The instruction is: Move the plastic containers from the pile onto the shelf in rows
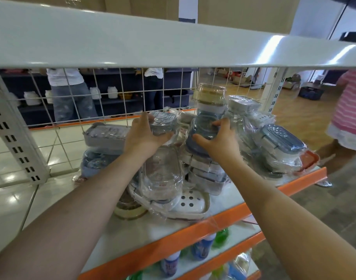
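A pile of plastic containers wrapped in clear film lies on the white shelf [157, 227] with its orange front edge. My left hand [141, 138] grips a round, blue-grey wrapped container [163, 123] at the top of the pile. Beside it, my right hand [217, 141] grips a blue-lidded container [203, 126] that is tipped toward me. A tall stack with an amber-tinted container [210, 93] on top rises behind my right hand. Clear tubs [163, 172] and a white perforated tray [190, 203] lie below my hands.
A grey rectangular box [106, 134] sits at the left against the wire mesh back [104, 102]. More wrapped boxes [280, 142] lie to the right. The upper shelf [173, 45] hangs low overhead. Bottles [201, 247] fill lower shelves. A person in pink stripes [348, 110] stands at right.
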